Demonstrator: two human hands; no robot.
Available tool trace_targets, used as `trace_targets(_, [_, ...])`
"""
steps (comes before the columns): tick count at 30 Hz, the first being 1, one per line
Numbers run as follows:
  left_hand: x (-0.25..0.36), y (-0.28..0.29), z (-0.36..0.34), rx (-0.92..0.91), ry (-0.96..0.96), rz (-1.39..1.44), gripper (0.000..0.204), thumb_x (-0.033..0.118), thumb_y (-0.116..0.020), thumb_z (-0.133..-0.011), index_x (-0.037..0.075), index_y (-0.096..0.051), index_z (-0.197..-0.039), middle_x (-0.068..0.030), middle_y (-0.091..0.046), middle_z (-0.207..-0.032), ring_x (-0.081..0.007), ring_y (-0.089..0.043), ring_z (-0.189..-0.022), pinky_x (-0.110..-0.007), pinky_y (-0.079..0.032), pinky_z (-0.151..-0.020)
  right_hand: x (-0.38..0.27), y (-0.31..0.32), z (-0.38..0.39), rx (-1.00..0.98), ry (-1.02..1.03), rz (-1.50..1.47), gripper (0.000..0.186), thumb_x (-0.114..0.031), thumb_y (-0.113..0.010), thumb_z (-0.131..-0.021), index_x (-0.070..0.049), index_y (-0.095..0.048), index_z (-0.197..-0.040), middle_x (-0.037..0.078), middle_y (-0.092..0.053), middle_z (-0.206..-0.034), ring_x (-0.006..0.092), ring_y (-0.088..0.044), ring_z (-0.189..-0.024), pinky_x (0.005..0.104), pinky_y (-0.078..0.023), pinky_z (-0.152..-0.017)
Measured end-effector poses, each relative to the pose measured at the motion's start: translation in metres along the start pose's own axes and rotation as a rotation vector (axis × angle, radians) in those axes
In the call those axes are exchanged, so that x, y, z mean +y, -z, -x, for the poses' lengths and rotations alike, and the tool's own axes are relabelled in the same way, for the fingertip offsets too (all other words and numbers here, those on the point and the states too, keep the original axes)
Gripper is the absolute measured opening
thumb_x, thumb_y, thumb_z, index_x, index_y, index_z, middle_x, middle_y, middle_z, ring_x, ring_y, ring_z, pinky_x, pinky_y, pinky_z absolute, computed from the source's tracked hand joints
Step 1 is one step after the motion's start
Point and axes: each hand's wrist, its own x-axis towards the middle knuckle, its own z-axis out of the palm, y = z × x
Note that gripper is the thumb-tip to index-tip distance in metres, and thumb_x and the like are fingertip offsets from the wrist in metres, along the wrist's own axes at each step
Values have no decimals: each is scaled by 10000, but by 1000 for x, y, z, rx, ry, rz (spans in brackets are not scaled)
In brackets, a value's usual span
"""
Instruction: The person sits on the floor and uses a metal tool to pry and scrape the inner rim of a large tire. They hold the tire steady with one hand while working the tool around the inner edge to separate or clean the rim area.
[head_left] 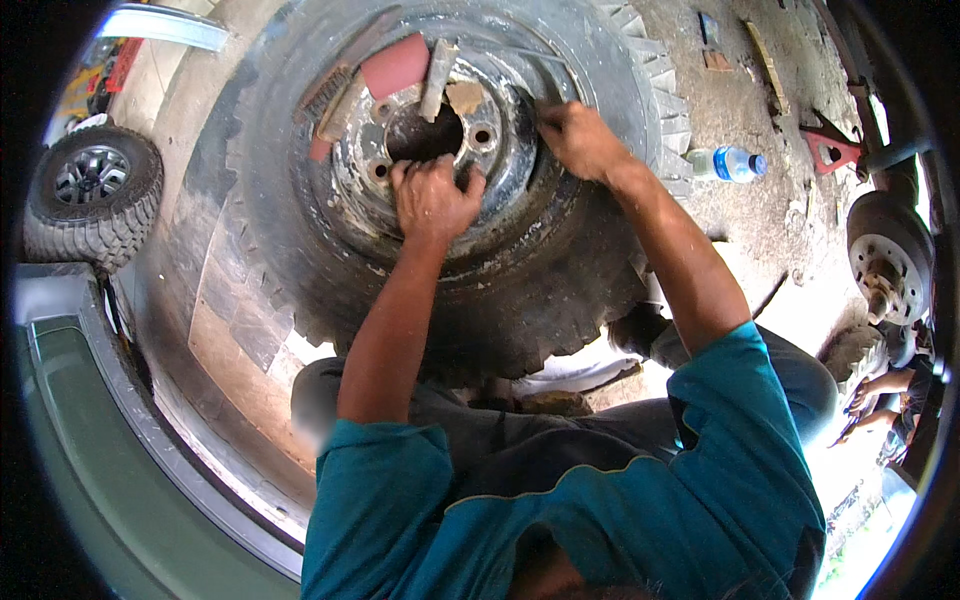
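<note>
A big off-road tyre (pixel 420 310) lies flat in front of me, mounted on a worn wheel rim (pixel 352 165) with flaking paint. My left hand (pixel 437 197) hooks its fingers over the near edge of the rim's centre hole, thumb apart. At the rim's right side my right hand (pixel 582 142) is closed, fingertips against the dark inner wall; what it pinches is hidden. On the far side of the wheel rest a reddish sheet like sandpaper (pixel 396 66), a brush (pixel 324 95), a greyish flat strip (pixel 439 80) and a small tan piece (pixel 464 97).
To the right stand a plastic bottle (pixel 738 164), a red jack stand (pixel 830 148) and a brake disc on its hub (pixel 888 258). Another wheel (pixel 95 190) is at the left, above a green vehicle panel (pixel 110 460). Another person's hands (pixel 872 405) show at the far right.
</note>
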Motion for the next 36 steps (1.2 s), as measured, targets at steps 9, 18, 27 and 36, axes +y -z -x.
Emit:
trace_targets(9, [7,3,2,-44,34,-23,434,409,-633,-870,-9,-740,-917,-240,-732,-875,-368,-698,-907,-447,-377,-1061,1,-14,1,47,26,57,279,-154,-581,-943,-13,-702,-1151,294,-689,-1013,454,-676,-981,497,-556,-876])
trace_targets(18, [6,3,5,-59,36,0,488,449,-644,-879,-5,-746,-1024,-273,-721,-886,-391,-686,-927,-461,-374,-1066,-5,-16,11,93,-36,36,272,-134,-545,-926,5,-696,-1104,314,-688,-961,458,-693,-934,538,-562,-875])
trace_targets(27, [9,8,2,-87,53,-1,502,463,-627,-887,-8,-751,-1010,-296,-715,-928,-390,-688,-934,-443,-372,-1062,-10,-22,17,82,-168,61,304,-154,-580,-947,-7,-687,-1190,303,-682,-1034,458,-669,-1009,501,-543,-921])
trace_targets(36, [11,16,3,-134,89,-17,528,489,-598,-902,6,-747,-1055,-295,-716,-941,-386,-679,-974,-440,-352,-1094,-29,-23,40,242,-270,-127,395,-212,-595,-919,-26,-644,-1264,304,-681,-1095,458,-656,-1070,500,-524,-974])
